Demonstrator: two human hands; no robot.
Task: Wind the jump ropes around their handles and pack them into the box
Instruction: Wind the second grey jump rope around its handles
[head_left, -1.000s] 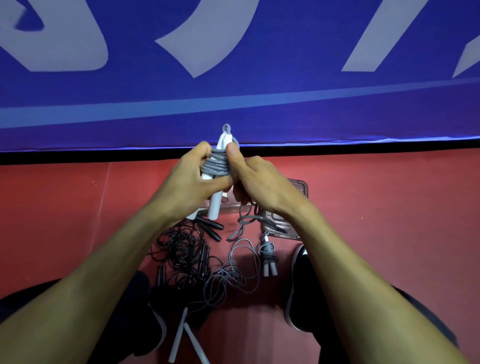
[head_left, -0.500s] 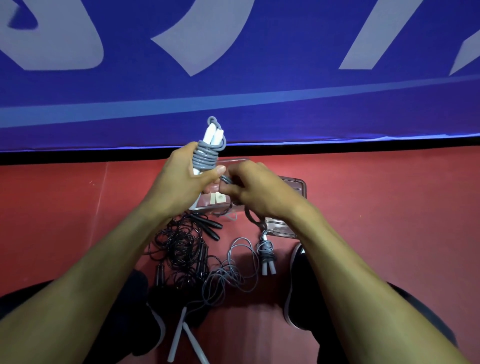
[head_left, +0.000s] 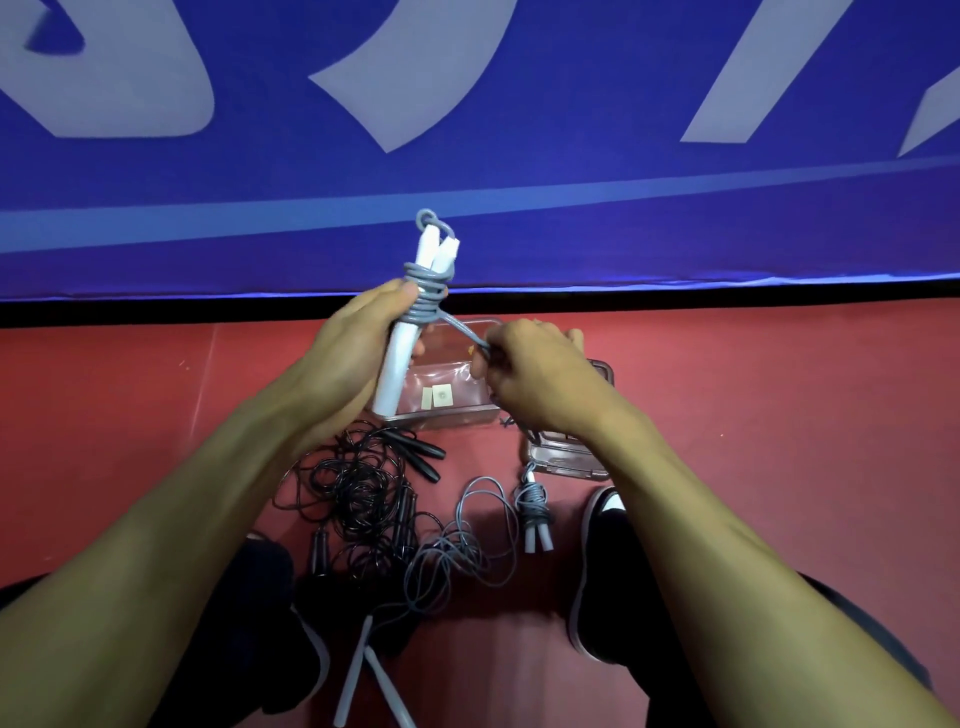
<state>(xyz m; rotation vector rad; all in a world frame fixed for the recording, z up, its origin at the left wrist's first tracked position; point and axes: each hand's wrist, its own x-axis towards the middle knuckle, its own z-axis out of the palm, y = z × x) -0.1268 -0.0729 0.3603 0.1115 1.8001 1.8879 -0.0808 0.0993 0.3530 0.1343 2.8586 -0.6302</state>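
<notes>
My left hand (head_left: 358, 343) grips a pair of white handles (head_left: 415, 312) held upright, with grey rope (head_left: 426, 299) coiled around their upper part. My right hand (head_left: 535, 374) pinches the free end of that grey rope, stretched taut down to the right of the coil. Below the hands a clear plastic box (head_left: 447, 410) lies open on the red floor. A wound grey rope bundle (head_left: 532, 512) lies near my right foot. A tangled black rope (head_left: 363, 483) and a loose grey rope (head_left: 457, 556) with white handles (head_left: 363, 670) lie between my feet.
The box's clear lid (head_left: 566, 460) lies to the right of the box, partly under my right arm. My black shoes (head_left: 602, 566) flank the ropes. A blue banner (head_left: 467, 130) with white lettering stands just behind the box.
My right hand has moved away from the handles to the right, pulling the rope end taut. The handles in my left hand have tilted and risen slightly.
</notes>
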